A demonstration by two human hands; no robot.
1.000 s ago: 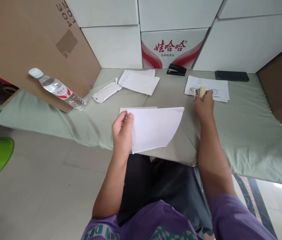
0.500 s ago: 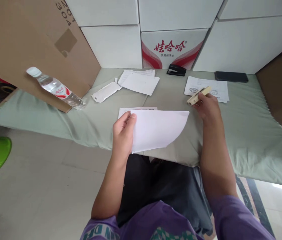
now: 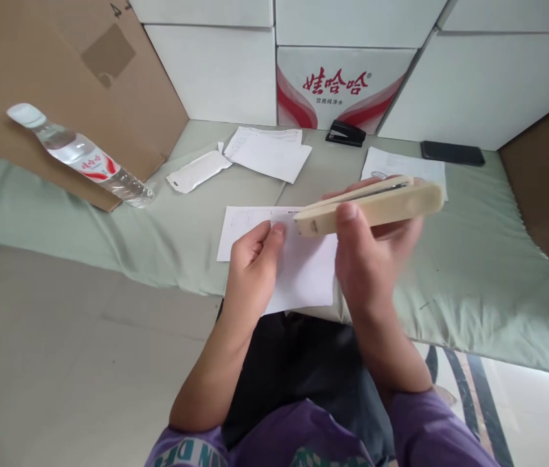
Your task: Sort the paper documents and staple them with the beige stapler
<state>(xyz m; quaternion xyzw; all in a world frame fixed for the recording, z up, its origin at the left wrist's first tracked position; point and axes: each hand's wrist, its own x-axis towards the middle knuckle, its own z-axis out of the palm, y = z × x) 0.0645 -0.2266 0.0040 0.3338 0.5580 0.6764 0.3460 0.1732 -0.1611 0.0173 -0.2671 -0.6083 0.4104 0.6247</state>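
Note:
My left hand pinches white paper at its left edge, thumb on top, above the near side of the covered surface. In my right hand is a cream stapler, held sideways with the thumb along its near side. The stapler's left end is over the paper's top edge, close to my left thumb; whether it touches the paper I cannot tell. Behind my left hand lies a printed sheet, partly covered by the held paper.
A black stapler stands by the white boxes. A phone and stamped papers lie right. Further left are loose papers, a white packet and a water bottle tilted against a cardboard box.
My right hand has brought the cream stapler leftward and nearer, from over the stamped papers to the held paper. My left hand has shifted slightly right with the paper.

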